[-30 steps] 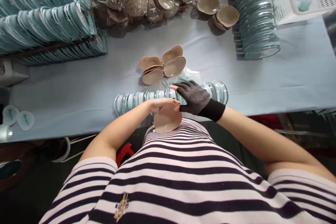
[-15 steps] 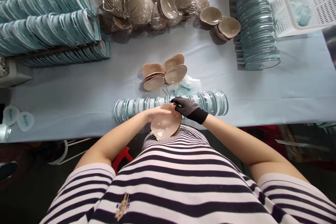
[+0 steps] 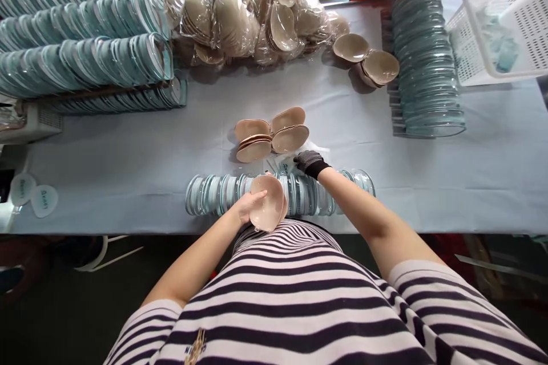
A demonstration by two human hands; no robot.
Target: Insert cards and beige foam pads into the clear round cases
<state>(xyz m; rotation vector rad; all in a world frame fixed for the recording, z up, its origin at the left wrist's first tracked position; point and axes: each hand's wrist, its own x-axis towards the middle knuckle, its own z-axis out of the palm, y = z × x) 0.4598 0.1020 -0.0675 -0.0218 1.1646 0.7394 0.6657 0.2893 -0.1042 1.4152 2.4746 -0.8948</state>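
At tabletop's near edge, left hand point(image 3: 245, 207) cups beige pad point(image 3: 268, 209), best kept level; gloved right hand point(image 3: 309, 162), fingers curled, reaches label cards point(image 3: 299, 151) — grip unclear.

From my seat at the feed, I see a short-sleeved shirt point(image 3: 299, 296) with broad horizontal stripes, dark navy on white, filling the lower frame. A small gold embroidered emblem point(image 3: 194, 348) sits low on the chest. The left hand point(image 3: 246, 205) is bare, with nothing on the wrist. The right hand point(image 3: 309, 162) wears a black mesh glove with a plain black knitted cuff. Both forearms are uncovered.
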